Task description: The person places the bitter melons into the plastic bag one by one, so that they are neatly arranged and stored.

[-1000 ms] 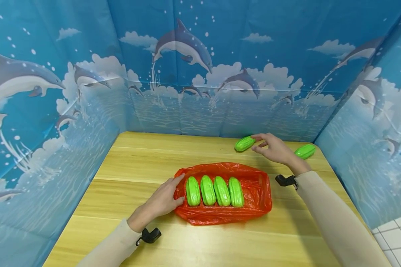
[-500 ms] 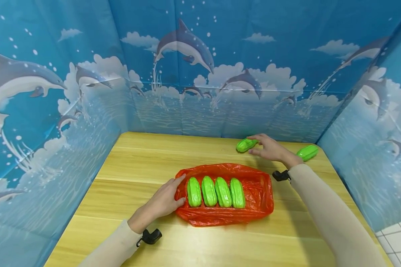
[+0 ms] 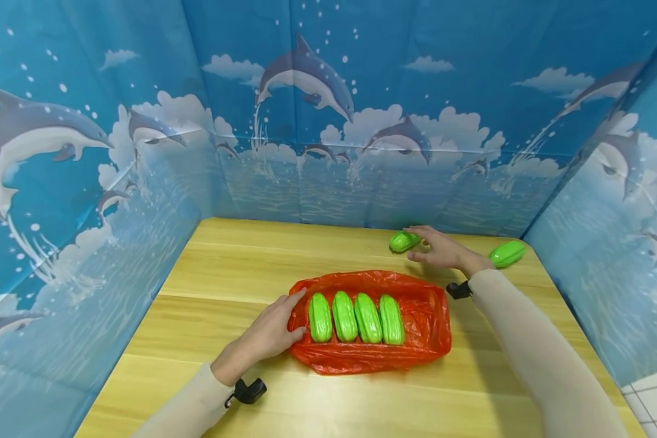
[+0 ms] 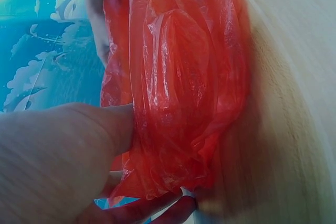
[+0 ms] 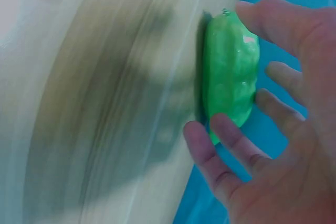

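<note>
A red plastic bag (image 3: 426, 319), rolled open like a shallow basket, lies on the table with several glossy green ridged cucumbers (image 3: 345, 316) in a row inside. My left hand (image 3: 268, 328) grips the bag's left end, with the thumb at the near side and the fingers toward the far side. At the table's back edge, my right hand (image 3: 440, 248) spreads its fingers over another green cucumber (image 3: 402, 242). In the right wrist view, the thumb tip is right at one end of this cucumber (image 5: 231, 72), and the fingertips overlap its other end.
One more green cucumber (image 3: 508, 253) lies at the back right corner, just beyond the right forearm. A blue dolphin-print curtain (image 3: 328, 176) walls in the wooden table (image 3: 235, 255) at the back and both sides.
My right hand has shifted slightly left and covers more of the back cucumber, its fingers spreading around it. My left hand keeps its place on the bag.
</note>
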Demonstrator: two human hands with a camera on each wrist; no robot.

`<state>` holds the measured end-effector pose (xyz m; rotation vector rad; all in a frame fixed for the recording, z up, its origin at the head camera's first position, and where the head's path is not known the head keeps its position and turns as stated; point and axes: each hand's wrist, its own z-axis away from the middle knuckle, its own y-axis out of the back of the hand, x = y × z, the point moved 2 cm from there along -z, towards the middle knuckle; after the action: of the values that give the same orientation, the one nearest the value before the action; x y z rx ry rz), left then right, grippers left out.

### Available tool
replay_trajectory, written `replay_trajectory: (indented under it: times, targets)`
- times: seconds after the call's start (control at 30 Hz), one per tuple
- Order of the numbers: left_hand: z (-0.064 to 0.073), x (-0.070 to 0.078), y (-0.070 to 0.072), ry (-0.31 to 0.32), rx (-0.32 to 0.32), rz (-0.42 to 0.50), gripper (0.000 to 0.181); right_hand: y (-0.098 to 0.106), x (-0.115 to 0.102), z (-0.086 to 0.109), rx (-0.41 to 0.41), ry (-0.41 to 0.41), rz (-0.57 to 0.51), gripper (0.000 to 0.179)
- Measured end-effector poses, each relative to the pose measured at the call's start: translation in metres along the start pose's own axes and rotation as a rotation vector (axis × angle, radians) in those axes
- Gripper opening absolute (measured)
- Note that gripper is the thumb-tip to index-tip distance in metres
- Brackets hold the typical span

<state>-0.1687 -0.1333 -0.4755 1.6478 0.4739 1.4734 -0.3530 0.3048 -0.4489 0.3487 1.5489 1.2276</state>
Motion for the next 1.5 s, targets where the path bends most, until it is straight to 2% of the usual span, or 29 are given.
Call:
replay_trajectory:
  times: [0.2, 0.5, 0.7, 0.9, 1.17, 1.23, 1.4, 1.5]
  targets:
    - [0.0, 0.001, 0.001, -0.008, 0.003, -0.005, 0.086, -0.003, 0.005, 0.002, 0.042, -0.029, 0.003, 0.079]
    - [0.001, 0.003, 0.003, 0.001, 0.004, 0.003, 0.087, -0.007, 0.015, 0.005, 0.062, -0.061, 0.003, 0.076]
    - [0.001, 0.002, 0.002, 0.007, -0.002, 0.005, 0.087, -0.014, 0.018, 0.004, 0.098, -0.051, -0.026, 0.066]
    - [0.001, 0.001, 0.0, 0.007, -0.007, 0.007, 0.086, -0.018, 0.019, 0.004, 0.127, -0.074, -0.073, 0.051]
    - [0.001, 0.0, 0.0, 0.022, -0.013, 0.004, 0.087, -0.021, 0.02, 0.006, 0.196, -0.061, -0.081, 0.032]
    - [0.001, 0.0, -0.001, 0.026, -0.014, 0.004, 0.087, -0.021, 0.021, 0.008, 0.202, -0.071, -0.086, 0.037]
    - [0.002, 0.0, -0.001, 0.024, -0.014, 0.008, 0.087, -0.02, 0.022, 0.013, 0.195, -0.106, -0.081, 0.065]
    - [0.002, 0.0, -0.001, 0.029, -0.019, 0.018, 0.087, -0.021, 0.022, 0.014, 0.185, -0.106, -0.07, 0.073]
